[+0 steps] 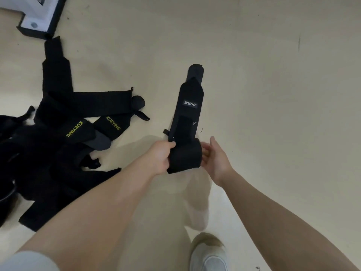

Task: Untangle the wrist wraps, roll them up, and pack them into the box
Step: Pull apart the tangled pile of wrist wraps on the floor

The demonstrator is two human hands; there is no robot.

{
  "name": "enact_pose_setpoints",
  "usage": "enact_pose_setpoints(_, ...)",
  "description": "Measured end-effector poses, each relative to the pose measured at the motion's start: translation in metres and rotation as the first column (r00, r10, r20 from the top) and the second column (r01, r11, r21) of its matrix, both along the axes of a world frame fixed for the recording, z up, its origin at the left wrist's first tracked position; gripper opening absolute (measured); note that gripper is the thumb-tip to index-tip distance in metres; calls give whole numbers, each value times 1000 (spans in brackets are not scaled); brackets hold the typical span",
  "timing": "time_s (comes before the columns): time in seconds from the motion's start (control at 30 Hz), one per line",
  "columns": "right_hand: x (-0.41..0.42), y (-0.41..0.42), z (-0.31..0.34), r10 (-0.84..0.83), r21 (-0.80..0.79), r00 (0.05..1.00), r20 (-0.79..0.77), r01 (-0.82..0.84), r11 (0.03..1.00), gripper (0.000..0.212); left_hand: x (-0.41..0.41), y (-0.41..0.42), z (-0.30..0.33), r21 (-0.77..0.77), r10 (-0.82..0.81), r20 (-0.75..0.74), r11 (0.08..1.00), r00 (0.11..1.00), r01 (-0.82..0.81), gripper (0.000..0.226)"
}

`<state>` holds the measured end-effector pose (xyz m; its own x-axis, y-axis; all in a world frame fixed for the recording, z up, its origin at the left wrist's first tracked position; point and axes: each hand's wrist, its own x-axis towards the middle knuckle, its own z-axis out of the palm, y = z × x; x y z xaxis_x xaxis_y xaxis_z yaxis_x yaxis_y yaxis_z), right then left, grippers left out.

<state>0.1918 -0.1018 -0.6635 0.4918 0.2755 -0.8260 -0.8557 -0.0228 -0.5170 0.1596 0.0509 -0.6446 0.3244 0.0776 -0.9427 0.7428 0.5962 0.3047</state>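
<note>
A black wrist wrap [189, 118] with a small grey logo patch is partly rolled at its near end, and its free end stretches away from me. My left hand [159, 156] grips the left side of the roll. My right hand [214, 158] presses against the roll's right side, fingers partly hidden behind it. A tangled pile of black wrist wraps [56, 137], two with yellow lettering, lies on the pale floor at left. The box [39, 14], dark-edged with a white inside, sits at the top left corner, partly cut off by the frame.
The beige floor [273, 94] spreads to the right and far side. A light-coloured shoe [209, 255] and a beige trouser leg show below my hands.
</note>
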Motion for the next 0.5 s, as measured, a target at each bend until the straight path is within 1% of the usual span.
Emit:
enact_pose_setpoints(0.03,-5,0,3,39,72,999,21,-41,997,45,2,1,3,-19,42,1,999,999,-42,29)
enact_pose_setpoints(0.1,-20,1,9,208,121,972,109,-220,968,41,5,4,8,-9,26,8,1000,1000,-26,30)
enact_pose_setpoints(0.17,-31,1,18,428,53,882,197,-445,894,40,7,10,9,53,-49,8,997,999,48,30)
enact_pose_setpoints(0.2,-35,2,21,521,-4,827,212,-533,846,44,9,14,8,86,-81,16,993,997,80,31)
enact_pose_setpoints(0.23,-37,2,24,583,-61,789,193,-584,810,45,10,17,8,107,-101,33,990,994,97,32)
enact_pose_setpoints(0.27,-39,1,26,605,-113,781,158,-594,797,42,10,21,7,124,-112,48,987,993,105,32)
enact_pose_setpoints(0.3,-41,2,29,587,-146,801,122,-570,808,35,10,24,5,152,-131,59,981,990,121,32)
enact_pose_setpoints(0.37,-46,2,31,495,-160,868,50,-482,861,24,5,27,2,191,-212,73,962,975,195,35)
enact_pose_setpoints(0.43,-53,2,29,449,-204,893,-20,-444,873,23,-8,26,6,139,-331,51,937,942,321,40)
enact_pose_setpoints(0.5,-63,6,26,418,-227,900,-126,-436,871,20,-27,24,5,67,-413,7,909,911,411,49)
